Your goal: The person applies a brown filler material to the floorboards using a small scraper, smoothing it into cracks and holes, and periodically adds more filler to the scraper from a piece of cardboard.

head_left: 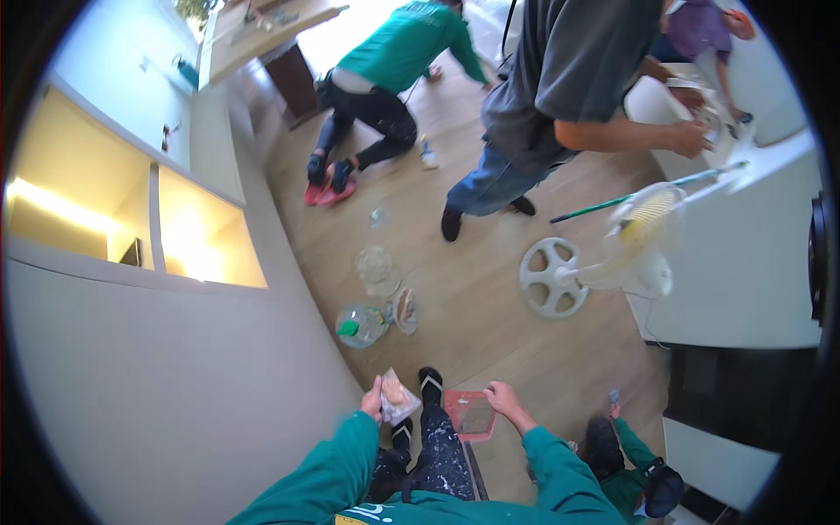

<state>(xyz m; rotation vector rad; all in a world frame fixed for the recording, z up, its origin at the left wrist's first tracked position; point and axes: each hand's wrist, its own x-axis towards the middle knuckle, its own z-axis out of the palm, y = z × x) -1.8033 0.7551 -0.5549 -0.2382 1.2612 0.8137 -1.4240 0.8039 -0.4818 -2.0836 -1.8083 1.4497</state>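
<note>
My left hand [372, 400] is closed on the edge of a clear plastic packet [399, 399] with something orange-beige inside. I hold it in front of my dark, paint-spattered trousers, left of my feet. My right hand [502, 398] is closed, its fingers curled down at the upper right corner of a pinkish-red dustpan [472, 416]. Whether these fingers touch the dustpan or pinch something small, I cannot make out. A dark stick [475, 468] runs from the dustpan's lower edge toward me.
Ahead on the wooden floor stand a big clear bottle with a green cap [359, 326] and clear plastic bags [376, 269]. A white pedestal fan [554, 278] stands to the right. Several people are nearby, one crouching [626, 477] at lower right. Lit shelves [206, 227] line the left wall.
</note>
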